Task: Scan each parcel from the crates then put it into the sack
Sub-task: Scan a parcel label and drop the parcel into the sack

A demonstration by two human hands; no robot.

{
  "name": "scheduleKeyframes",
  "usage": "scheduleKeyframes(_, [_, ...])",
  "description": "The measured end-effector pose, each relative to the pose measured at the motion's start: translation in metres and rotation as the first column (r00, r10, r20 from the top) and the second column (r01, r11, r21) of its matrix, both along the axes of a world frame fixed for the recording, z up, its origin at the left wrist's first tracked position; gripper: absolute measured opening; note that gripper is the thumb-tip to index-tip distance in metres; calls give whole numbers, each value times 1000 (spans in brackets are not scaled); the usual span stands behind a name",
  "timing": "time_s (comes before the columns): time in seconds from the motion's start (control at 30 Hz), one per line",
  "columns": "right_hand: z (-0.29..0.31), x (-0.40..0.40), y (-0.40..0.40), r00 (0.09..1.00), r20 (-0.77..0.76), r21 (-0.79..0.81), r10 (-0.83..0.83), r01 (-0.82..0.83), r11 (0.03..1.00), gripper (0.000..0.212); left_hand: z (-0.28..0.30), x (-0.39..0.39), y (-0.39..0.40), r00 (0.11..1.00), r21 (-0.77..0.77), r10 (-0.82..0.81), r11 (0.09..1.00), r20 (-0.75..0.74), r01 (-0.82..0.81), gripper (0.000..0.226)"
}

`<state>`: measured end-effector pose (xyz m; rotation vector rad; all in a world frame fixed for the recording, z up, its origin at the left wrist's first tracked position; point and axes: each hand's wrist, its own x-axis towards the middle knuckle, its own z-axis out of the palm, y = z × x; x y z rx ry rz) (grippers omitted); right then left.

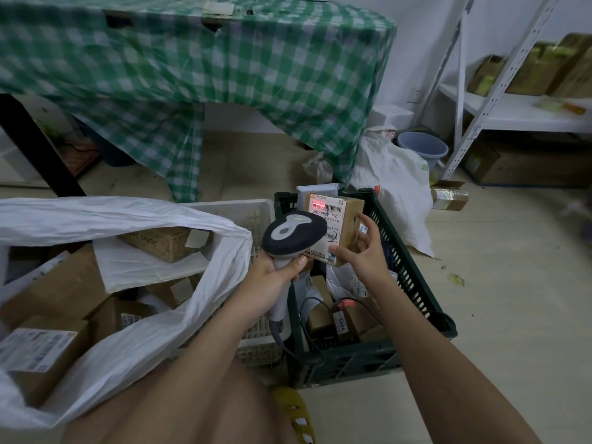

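Sack (pixel 179 302) fills lower left of frame, mouth wide open, boxes already inside. White crate (pixel 253 216) sits behind its right rim, mostly hidden.

L hand (pixel 272 277), centre frame, fingers wrapped round the scanner (pixel 293 233) handle, head aimed up-right. Cable trails down into the green crate (pixel 413 283).

Parcel (pixel 336 225) just right of the scanner, held above the green crate's far end, label facing the cam. Red scan line sits on the barcode at the label's top left, so step = scan in progress on this parcel. Can't tell if the read registered.

R hand (pixel 365 251) pinches the parcel: thumb on its lower edge, fingers round the right side. Firm-looking hold, nothing else in it.

Green crate still has several parcels near the bottom, so prob a good way to go.

Next, imo: swing the parcel left over the scanner hand and drop it in the sack. Needs clearing the L wrist + scanner head; the sack's right rim sags low there, so entry is easy. Watch the cable, it loops among the crate parcels and could snag the next pick.

Room: tablecloth (pixel 192 91) hangs well back, upper frame, no clash. Open floor right of the green crate. Another white bag (pixel 394 174) behind the crate, shelf (pixel 519 113) upper right, both out of the path.
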<state>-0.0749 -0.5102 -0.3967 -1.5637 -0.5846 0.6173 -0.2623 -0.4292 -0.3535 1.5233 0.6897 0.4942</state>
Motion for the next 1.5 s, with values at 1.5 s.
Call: scheduleKeyframes(1.5, [75,-183,124,461,626,-441,629,-456,773,107,52,-205,67,697,-123,627,767,346,-629,11])
